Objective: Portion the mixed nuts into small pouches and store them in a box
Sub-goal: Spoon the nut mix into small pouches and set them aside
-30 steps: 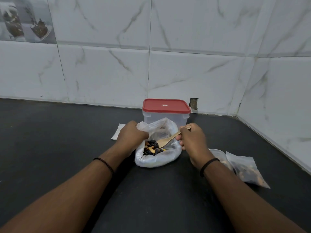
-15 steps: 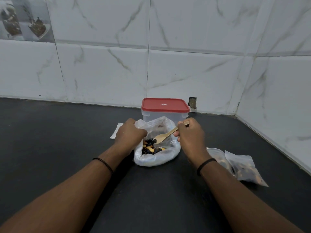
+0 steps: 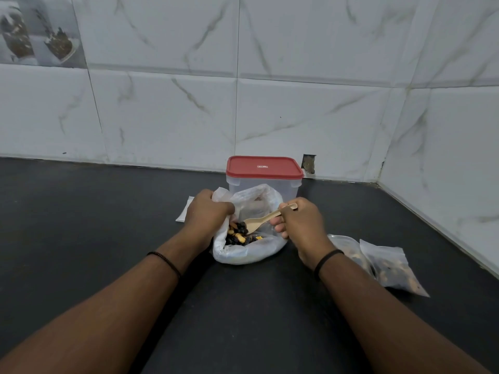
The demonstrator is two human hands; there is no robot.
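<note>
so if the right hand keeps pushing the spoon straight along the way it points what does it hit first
Most likely the mixed nuts. The right hand holds the wooden spoon angled down and left into the open plastic bag, its bowl just above the pile. Beyond lie the bag's wall and the left hand; depth is unclear.

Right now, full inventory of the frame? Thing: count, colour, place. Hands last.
Box: 1, clear with red lid on, back of counter by the wall, behind the bag.
Bag: 1, clear plastic, open, centre of counter.
Mixed nuts: loose heap, dark and yellow, inside the bag.
Spoon: 1, pale wood colour, bowl over the nuts.
Filled pouches: 2, clear with nuts inside, lying on the counter to the right.
Flat pouch: 1 showing, whitish, behind the left hand; partly hidden.
Counter: 1, black.
Wall tiles: white marbled, behind and to the right.
Wristbands: 2, black, one per wrist.
Left hand: grips the bag's rim.
Right hand: holds the spoon's handle.
</note>
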